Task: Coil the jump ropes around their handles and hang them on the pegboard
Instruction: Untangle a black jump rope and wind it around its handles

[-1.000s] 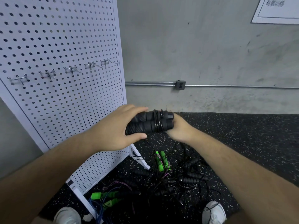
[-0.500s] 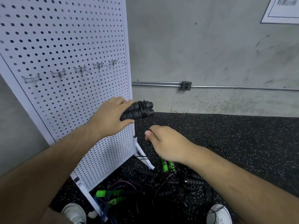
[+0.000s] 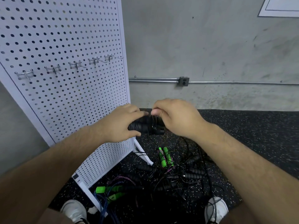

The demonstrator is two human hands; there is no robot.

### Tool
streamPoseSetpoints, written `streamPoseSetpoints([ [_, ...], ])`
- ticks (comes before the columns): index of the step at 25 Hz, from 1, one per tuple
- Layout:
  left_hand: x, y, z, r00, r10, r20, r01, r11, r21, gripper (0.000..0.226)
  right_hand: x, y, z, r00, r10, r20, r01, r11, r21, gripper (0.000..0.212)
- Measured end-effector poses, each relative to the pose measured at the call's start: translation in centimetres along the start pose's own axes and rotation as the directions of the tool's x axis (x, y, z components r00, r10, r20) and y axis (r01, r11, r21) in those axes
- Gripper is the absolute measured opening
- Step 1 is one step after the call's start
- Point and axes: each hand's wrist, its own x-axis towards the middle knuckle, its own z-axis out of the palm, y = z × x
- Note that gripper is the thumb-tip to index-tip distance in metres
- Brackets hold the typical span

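Grips paired black ribbed foam handles (image 3: 142, 126) in left hand (image 3: 119, 125), pinches thin black cord (image 3: 153, 122) in right hand (image 3: 176, 117) mid-wrap, apparently on the first rope, with metal hooks (image 3: 75, 64) on white perforated pegboard (image 3: 64, 38) bare and tangle of other ropes (image 3: 178, 175) at its foot waiting.

Gym corner: speckled rubber flooring (image 3: 258, 135), pegboard (image 3: 64, 38)

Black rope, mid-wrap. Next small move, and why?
Probably: sweep the right hand over and down behind the black handles to lay one more turn. The left hand grips the handles, the right pinches the cord just above them, and slack hangs down to the tangled pile below, so it looks too early for the pegboard hooks, all bare.
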Motion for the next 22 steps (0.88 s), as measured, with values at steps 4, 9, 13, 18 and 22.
streamPoseSetpoints([
  [4, -0.6, 2.2, -0.7, 0.999, 0.045, -0.003, -0.045, 0.987, -0.156, 0.073, 0.4, 3.5, 0.2, 0.998, 0.056, -0.022, -0.053, 0.991, 0.121, 0.027],
  [9, -1.8, 3.8, -2.2, 0.999, 0.016, -0.042, -0.028, 0.957, -0.290, 0.074, 0.1, 4.6, 1.9, 0.971, 0.131, 0.201, -0.236, 0.662, 0.711, 0.014],
  [13, -1.6, 3.7, -2.3, 0.992, -0.076, -0.101, 0.041, 0.951, -0.306, 0.072, -0.8, 2.3, 3.3, 0.898, 0.172, 0.404, -0.438, 0.419, 0.795, 0.026],
  [18, -0.8, 1.5, -1.6, 0.962, -0.182, -0.201, 0.132, 0.961, -0.242, 0.073, -1.4, -0.3, 5.7, 0.904, 0.252, 0.344, -0.424, 0.624, 0.656, 0.033],
  [22, -0.3, -0.9, -1.0, 0.945, -0.225, -0.237, 0.195, 0.970, -0.145, 0.074, -2.1, -2.2, 5.1, 0.904, 0.216, 0.369, -0.389, 0.775, 0.498, 0.033],
])
